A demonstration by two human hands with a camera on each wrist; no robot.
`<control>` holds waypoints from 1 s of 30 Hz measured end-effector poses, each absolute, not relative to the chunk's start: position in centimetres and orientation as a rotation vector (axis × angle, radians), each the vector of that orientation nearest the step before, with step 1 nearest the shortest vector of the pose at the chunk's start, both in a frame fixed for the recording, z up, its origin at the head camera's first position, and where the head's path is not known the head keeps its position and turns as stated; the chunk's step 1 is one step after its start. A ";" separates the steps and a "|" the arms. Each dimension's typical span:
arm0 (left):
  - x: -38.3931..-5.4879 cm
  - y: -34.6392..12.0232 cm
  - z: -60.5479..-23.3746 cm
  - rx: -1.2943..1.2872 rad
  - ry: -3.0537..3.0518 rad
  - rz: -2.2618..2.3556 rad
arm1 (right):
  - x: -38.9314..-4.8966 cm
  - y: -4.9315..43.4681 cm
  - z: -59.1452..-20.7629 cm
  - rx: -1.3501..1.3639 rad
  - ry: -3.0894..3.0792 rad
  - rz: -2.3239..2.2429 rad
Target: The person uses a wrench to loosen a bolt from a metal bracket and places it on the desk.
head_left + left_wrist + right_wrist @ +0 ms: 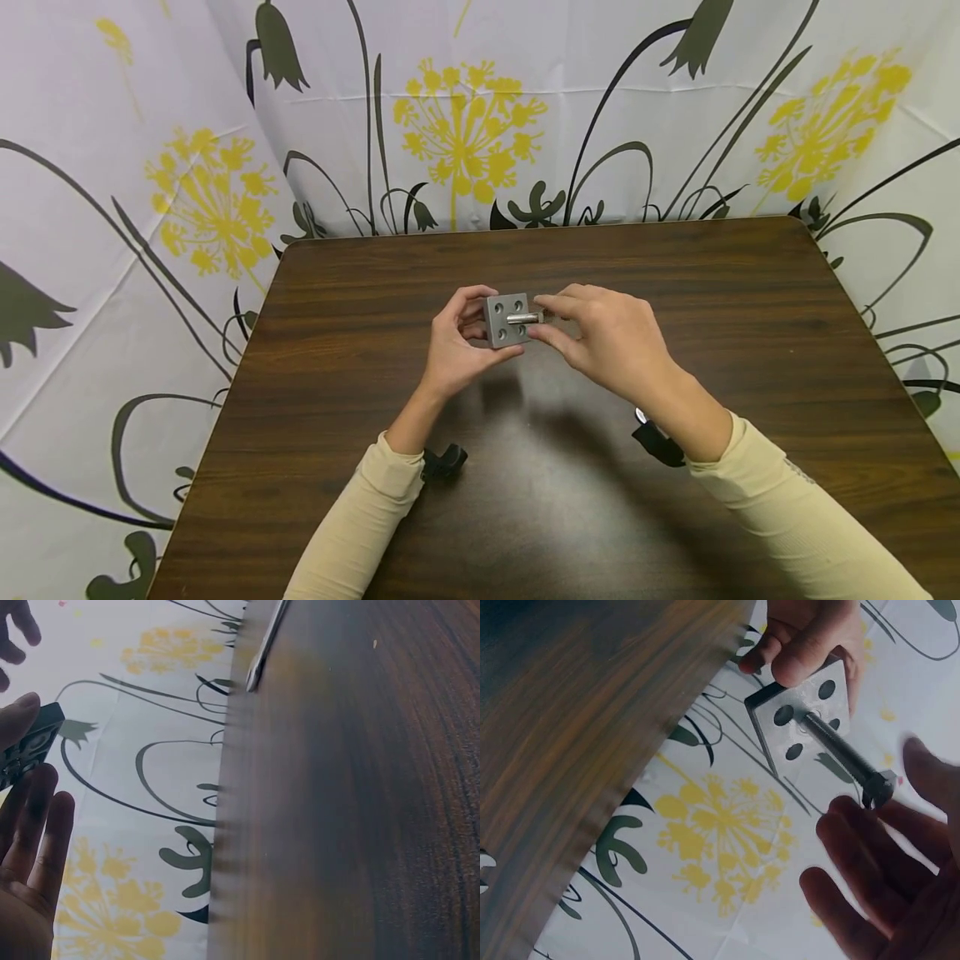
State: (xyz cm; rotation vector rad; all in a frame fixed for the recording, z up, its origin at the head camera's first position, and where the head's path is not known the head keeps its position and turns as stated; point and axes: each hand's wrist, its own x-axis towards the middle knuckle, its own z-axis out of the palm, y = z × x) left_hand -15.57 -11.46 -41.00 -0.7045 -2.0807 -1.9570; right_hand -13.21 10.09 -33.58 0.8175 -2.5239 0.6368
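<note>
My left hand (pixel 457 354) grips a square grey metal plate (pixel 495 322) by its edges, above the table. Several round holes surround a bolt (pixel 840 746) that stands out from the middle of the plate. At the hexagonal bolt head (pixel 882 787) is my right hand (pixel 611 333), its thumb and fingers spread around it. A gap shows between thumb and head in the right wrist view; whether a fingertip touches cannot be told. The left wrist view catches only the dark edge of the plate (pixel 46 724) between thumb and fingers.
A brown wood-grain table (pixel 337 317) lies below both hands. On it rests a metal wrench (pixel 264 649); an open wrench end (pixel 484 870) shows in the right wrist view. Behind the table hangs a flowered curtain (pixel 585 50). Dark devices (pixel 446 462) sit at both wrists.
</note>
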 end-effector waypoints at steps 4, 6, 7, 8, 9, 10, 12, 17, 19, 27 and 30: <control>-15.5 -11.3 -40.6 -0.703 -2.089 -1.955 | -13.2 10.1 -33.5 0.750 -2.553 0.671; -15.5 -11.3 -40.6 -0.701 -2.089 -1.957 | -13.3 10.2 -33.5 0.794 -2.551 0.656; -15.5 -11.3 -40.6 -0.700 -2.087 -1.961 | -13.3 10.2 -33.5 0.828 -2.544 0.645; -15.5 -11.3 -40.6 -0.700 -2.085 -1.965 | -13.3 10.2 -33.4 0.858 -2.531 0.635; -15.5 -11.3 -40.6 -0.700 -2.082 -1.967 | -13.3 10.3 -33.5 0.877 -2.519 0.627; -15.5 -11.3 -40.7 -0.700 -2.079 -1.970 | -13.3 10.3 -33.5 0.879 -2.511 0.618; -15.5 -11.3 -40.7 -0.701 -2.077 -1.971 | -13.2 10.3 -33.5 0.836 -2.512 0.620; -15.4 -11.3 -40.7 -0.700 -2.078 -1.951 | -13.1 10.2 -33.4 0.706 -2.616 0.629; -15.4 -11.3 -40.7 -0.698 -2.078 -1.951 | -13.2 10.2 -33.4 0.742 -2.622 0.621; -15.4 -11.4 -40.8 -0.693 -2.077 -1.961 | -13.2 10.4 -33.7 0.753 -2.552 0.635; -15.4 -11.3 -40.8 -0.685 -2.080 -1.957 | -13.2 10.3 -33.7 0.716 -2.576 0.639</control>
